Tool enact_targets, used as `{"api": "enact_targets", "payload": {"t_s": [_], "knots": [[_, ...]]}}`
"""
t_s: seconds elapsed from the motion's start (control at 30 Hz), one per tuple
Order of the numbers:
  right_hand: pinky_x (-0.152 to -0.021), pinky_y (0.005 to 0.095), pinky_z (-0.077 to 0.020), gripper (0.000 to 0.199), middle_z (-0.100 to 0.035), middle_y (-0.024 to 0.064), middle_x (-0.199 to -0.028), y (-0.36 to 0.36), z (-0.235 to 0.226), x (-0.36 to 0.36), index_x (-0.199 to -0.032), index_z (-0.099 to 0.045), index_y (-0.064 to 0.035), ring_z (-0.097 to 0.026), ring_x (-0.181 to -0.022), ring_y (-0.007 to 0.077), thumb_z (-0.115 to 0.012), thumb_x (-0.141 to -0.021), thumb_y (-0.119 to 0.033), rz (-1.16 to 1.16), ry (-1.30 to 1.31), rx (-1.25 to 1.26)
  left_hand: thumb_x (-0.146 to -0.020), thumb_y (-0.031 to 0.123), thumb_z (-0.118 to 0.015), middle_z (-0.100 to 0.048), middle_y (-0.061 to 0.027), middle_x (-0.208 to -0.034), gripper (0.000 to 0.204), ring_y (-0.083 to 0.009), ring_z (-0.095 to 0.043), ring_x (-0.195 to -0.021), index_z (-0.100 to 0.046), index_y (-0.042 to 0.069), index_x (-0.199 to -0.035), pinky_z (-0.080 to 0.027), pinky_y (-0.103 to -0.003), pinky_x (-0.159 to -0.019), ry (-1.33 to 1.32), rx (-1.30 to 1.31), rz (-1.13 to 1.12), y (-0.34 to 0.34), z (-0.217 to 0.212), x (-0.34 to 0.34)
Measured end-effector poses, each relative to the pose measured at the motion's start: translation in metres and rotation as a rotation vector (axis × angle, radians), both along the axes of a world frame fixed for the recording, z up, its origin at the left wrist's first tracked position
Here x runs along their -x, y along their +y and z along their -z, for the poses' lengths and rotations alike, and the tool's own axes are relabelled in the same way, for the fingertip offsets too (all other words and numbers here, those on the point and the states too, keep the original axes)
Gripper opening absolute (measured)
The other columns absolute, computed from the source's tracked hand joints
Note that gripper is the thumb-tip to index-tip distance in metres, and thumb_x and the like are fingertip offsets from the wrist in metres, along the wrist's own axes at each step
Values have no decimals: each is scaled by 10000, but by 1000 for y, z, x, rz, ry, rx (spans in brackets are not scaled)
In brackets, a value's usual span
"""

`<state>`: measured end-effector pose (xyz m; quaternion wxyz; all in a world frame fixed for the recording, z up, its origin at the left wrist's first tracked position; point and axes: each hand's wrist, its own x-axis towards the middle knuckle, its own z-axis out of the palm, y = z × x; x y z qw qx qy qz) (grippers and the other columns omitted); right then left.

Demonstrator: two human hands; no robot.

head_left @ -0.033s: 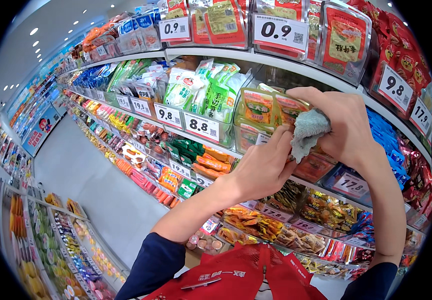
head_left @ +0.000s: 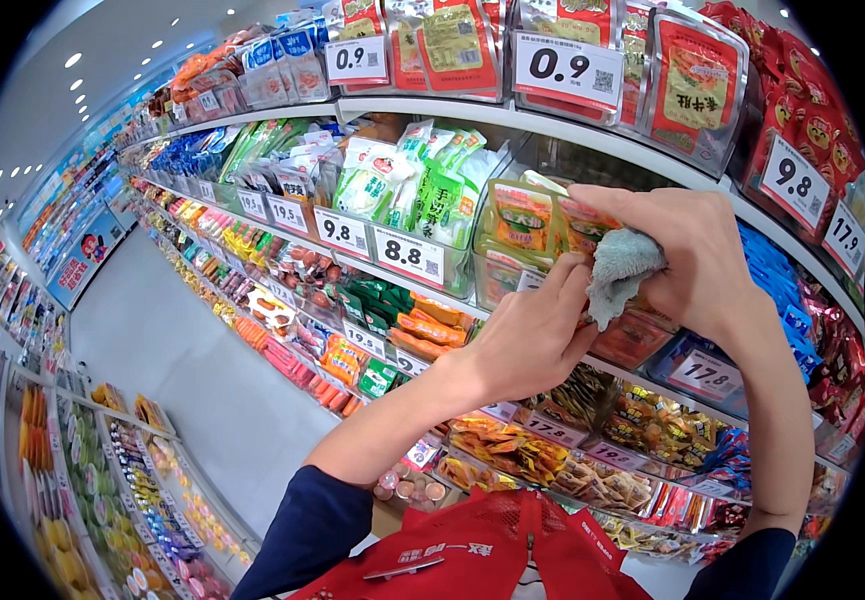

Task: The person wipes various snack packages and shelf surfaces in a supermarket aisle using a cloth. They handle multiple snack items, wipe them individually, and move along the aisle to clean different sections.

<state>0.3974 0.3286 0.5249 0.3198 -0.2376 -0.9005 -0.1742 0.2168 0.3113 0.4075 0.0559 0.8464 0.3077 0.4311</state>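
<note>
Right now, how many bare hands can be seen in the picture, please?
2: the left hand, at the left edge of a grey-green cloth, and the right hand, which holds the cloth from the right. No others are visible.

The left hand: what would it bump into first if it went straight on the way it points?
Probably the grey-green cloth held in the right hand, just beyond the left hand; they may already touch, as depth is unclear here.
</note>
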Motion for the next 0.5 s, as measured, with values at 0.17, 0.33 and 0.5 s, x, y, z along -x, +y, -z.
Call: {"api": "enact_targets", "payload": {"t_s": [0.17,0.33,0.5], "knots": [[-605,447,-467,426,-682,81,-779,-5,-8,4,-994,-681,-99,-651,-751,332,-740,-575,-43,17,-63,1,-895,130,-631,-473,-266,-1254,430,-486,-581,-894,-434,-39,-1238,-505,-536,-708,5,52,4,1,-3,4],[-591,470,-443,220,-645,125,-722,-6,-8,3,-792,-655,-53,-613,-705,368,-714,-581,-62,64,-21,14,-895,127,-626,-466,-284,-1202,423,-500,-611,-757,-380,-69,-1178,-497,-573,-609,-23,25,24,2,-2,1],[-614,471,-456,223,-640,165,-728,-8,-16,4,-768,-667,-32,-611,-730,397,-678,-545,-16,176,-131,56,-914,140,-640,-530,-267,-1097,390,-496,-614,-778,-387,-43,-1147,-489,-552,-617,-88,19,-11,-3,-5,1]]}}
